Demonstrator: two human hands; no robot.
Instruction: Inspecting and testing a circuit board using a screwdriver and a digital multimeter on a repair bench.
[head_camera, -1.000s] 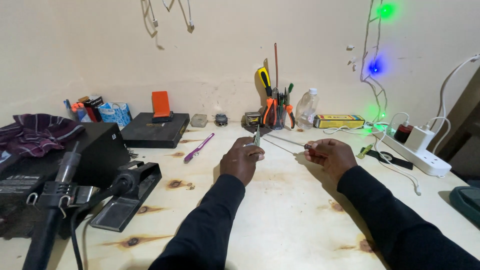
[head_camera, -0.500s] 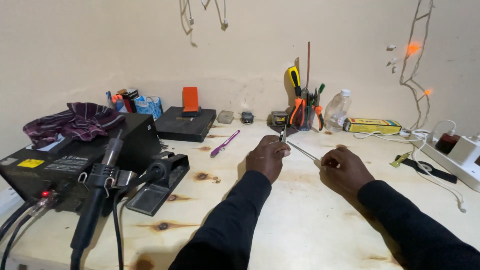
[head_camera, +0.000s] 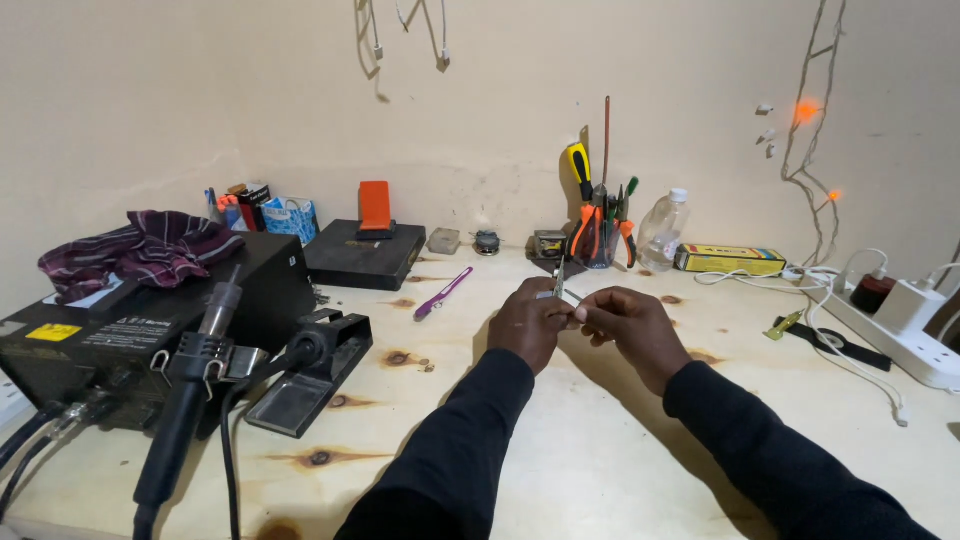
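Observation:
My left hand (head_camera: 528, 324) and my right hand (head_camera: 630, 328) meet above the middle of the pale wooden table (head_camera: 560, 450), fingertips almost touching. Between them they pinch a thin silvery metal piece (head_camera: 557, 284), which sticks up from my left fingers. The wire-like part that runs between the hands is mostly hidden by my fingers. Both arms wear dark sleeves.
A black soldering station (head_camera: 130, 330) with a purple cloth (head_camera: 145, 245) on it and a hot-air handle (head_camera: 190, 390) stands at the left. A tool holder (head_camera: 598, 225), clear bottle (head_camera: 662, 230), yellow box (head_camera: 728, 260), purple pen (head_camera: 442, 293) and white power strip (head_camera: 915, 335) lie behind and to the right.
My hands have come together: earlier they were apart with a thin wire stretched between them, now the right hand is up against the left. The view has swung leftward.

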